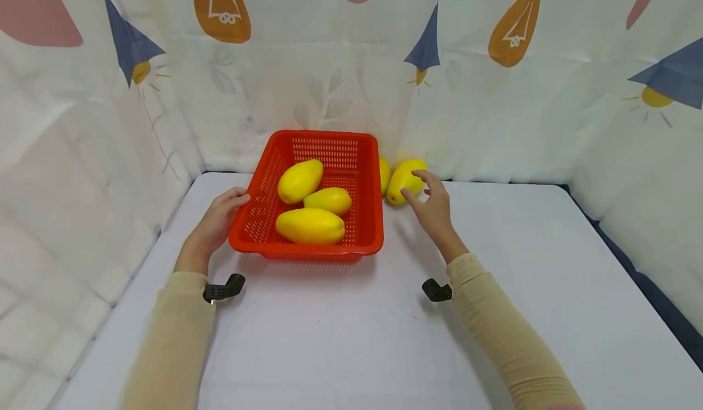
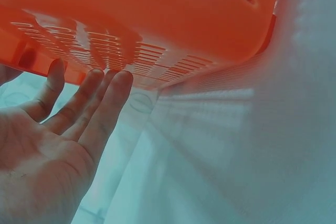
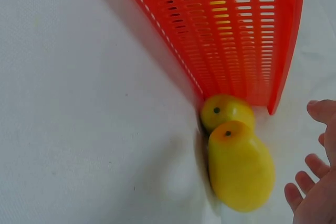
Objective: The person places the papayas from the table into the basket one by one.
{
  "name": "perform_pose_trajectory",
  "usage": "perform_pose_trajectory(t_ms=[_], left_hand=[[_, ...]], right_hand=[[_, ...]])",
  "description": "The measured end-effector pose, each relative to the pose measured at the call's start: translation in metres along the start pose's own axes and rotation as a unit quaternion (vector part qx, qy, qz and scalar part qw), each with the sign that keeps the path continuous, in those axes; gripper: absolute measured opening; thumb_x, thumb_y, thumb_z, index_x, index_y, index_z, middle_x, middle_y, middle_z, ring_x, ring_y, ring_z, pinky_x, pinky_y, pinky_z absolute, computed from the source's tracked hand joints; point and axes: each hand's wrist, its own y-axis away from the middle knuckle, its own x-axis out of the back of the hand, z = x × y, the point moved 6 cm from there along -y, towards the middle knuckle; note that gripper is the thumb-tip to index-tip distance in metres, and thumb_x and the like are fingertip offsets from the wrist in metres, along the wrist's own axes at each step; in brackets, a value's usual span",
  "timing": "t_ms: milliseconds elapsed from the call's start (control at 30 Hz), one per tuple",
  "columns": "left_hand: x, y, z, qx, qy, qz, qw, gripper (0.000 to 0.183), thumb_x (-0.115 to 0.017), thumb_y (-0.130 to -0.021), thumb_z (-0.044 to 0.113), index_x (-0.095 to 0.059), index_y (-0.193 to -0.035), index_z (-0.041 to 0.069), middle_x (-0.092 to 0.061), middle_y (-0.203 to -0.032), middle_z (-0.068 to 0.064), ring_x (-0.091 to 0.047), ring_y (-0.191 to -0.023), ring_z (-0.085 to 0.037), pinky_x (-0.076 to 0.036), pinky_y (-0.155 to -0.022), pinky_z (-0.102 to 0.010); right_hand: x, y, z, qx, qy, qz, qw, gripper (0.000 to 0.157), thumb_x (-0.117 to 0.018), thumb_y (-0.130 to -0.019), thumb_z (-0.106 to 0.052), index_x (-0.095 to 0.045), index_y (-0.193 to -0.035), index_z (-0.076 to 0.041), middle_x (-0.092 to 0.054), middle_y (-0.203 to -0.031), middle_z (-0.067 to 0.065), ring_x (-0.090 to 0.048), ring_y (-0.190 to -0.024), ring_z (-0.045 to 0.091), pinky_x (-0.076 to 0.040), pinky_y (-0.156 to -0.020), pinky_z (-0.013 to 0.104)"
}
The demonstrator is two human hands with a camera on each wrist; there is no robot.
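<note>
A red plastic basket (image 1: 367,215) with slotted walls stands on the white table. Three yellow, papaya-like fruits (image 1: 310,226) lie inside it. My left hand (image 1: 214,219) holds the basket at its left rim; the left wrist view shows the fingertips (image 2: 122,80) against the slotted side, with the thumb cut off by the frame edge. Beyond the basket's right side lie two more yellow fruits, one (image 3: 241,169) larger in view and another (image 3: 227,113) partly behind it. Beside the larger fruit is my right hand (image 1: 432,212), thumb and fingers spread apart, holding nothing.
A printed white cloth (image 1: 329,62) hangs as a wall along the table's back edge, close behind the basket and the loose fruits. More cloth rises on the left and right. The white tabletop (image 1: 340,337) extends toward me.
</note>
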Motion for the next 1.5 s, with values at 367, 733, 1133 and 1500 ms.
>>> perform_pose_trajectory(t_ms=[367,733,1133,1500], left_hand=[[-0.005,-0.001,0.001,-0.015,0.017,-0.012,0.9997,0.018,-0.042,-0.103,0.025,-0.051,-0.112,0.012,-0.062,-0.099,0.004,-0.062,-0.089,-0.01,-0.054,-0.076,-0.021],[-0.004,0.003,0.007,-0.019,0.01,0.007,0.9997,0.02,-0.043,-0.103,0.026,-0.05,-0.112,0.01,-0.061,-0.097,0.003,-0.06,-0.088,-0.01,-0.053,-0.076,-0.02],[-0.009,0.005,0.001,-0.005,-0.021,0.029,0.9994,0.022,-0.043,-0.103,0.032,-0.049,-0.113,0.012,-0.057,-0.102,0.002,-0.057,-0.093,-0.011,-0.052,-0.079,-0.02],[-0.007,0.004,0.004,-0.03,-0.001,0.017,0.9994,0.015,-0.041,-0.104,0.024,-0.051,-0.107,0.013,-0.059,-0.096,0.001,-0.06,-0.087,-0.01,-0.053,-0.076,-0.02]], right_hand=[[0.0,-0.008,0.015,-0.038,0.015,-0.024,0.999,0.052,-0.068,-0.09,-0.025,-0.05,-0.134,-0.005,-0.045,-0.143,0.016,-0.043,-0.13,0.036,-0.043,-0.103,0.05],[-0.005,-0.023,0.032,-0.074,0.036,-0.04,0.996,0.054,-0.064,-0.093,-0.03,-0.046,-0.137,-0.006,-0.042,-0.146,0.016,-0.04,-0.134,0.035,-0.041,-0.106,0.049],[-0.012,-0.036,0.046,-0.098,0.063,-0.051,0.992,0.065,-0.065,-0.091,-0.036,-0.039,-0.142,-0.004,-0.036,-0.149,0.019,-0.034,-0.138,0.036,-0.027,-0.117,0.049],[-0.028,-0.042,0.047,-0.112,0.068,-0.043,0.99,0.075,-0.069,-0.087,-0.04,-0.037,-0.144,-0.004,-0.034,-0.146,0.019,-0.033,-0.135,0.037,-0.028,-0.115,0.049]])
